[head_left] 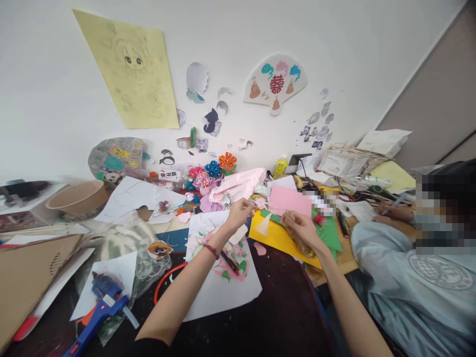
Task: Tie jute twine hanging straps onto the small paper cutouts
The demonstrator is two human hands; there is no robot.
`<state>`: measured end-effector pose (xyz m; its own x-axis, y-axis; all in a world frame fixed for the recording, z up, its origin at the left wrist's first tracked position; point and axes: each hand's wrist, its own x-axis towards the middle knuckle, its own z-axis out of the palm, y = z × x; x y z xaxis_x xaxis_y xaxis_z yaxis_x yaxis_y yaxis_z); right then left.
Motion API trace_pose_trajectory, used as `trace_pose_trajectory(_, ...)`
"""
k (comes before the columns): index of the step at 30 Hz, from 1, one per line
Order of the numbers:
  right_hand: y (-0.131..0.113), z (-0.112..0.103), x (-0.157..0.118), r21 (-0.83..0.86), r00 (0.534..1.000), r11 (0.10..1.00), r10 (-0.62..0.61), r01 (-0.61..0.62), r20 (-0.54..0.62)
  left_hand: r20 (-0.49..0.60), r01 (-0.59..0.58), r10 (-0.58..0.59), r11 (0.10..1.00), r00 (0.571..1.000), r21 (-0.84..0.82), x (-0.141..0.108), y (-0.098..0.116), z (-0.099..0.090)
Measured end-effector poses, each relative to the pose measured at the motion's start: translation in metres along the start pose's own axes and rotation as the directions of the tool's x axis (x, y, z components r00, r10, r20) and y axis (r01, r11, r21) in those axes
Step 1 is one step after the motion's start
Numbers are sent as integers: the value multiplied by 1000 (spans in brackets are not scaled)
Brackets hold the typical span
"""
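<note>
Left hand (240,215) at the far edge of the white paper (203,300), fingertips pinched together (whether round a thread, cannot tell). Right hand (300,229) grasping a brown twine bundle (299,243) over the yellow sheet (266,237), right of centre. Pink sheet (292,199) just beyond; blue glue gun (102,310) near left.
</note>
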<state>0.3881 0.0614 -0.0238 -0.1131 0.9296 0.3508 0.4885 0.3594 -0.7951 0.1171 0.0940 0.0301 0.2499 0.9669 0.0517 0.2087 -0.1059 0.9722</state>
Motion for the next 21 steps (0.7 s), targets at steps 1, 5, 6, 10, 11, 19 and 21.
trace_pose_trajectory(1,6,-3,2,0,999,1000,5,-5,-37,-18,22,-22,998,1000,52,0,-7,-1)
trace_pose_trajectory(5,27,-7,11,-43,993,999,17,-22,-116,-79,31,-15,977,997,213,-2,-21,-7)
trace_pose_trajectory(6,28,-7,12,-57,993,998,17,-23,-116,-97,22,2,969,995,244,-2,-20,-8)
trace_pose_trajectory(10,16,-4,9,-131,988,991,-16,-4,-151,-161,-34,99,930,982,365,-10,-5,-14)
trace_pose_trajectory(11,9,-4,8,-159,985,987,-31,4,-172,-174,-54,132,919,976,391,-15,0,-14)
trace_pose_trajectory(19,-49,-2,2,-408,960,912,-145,36,-239,-119,-234,287,913,951,334,-50,19,53)
trace_pose_trajectory(21,-52,1,3,-436,963,899,-153,43,-221,-28,-265,278,938,960,224,-41,15,75)
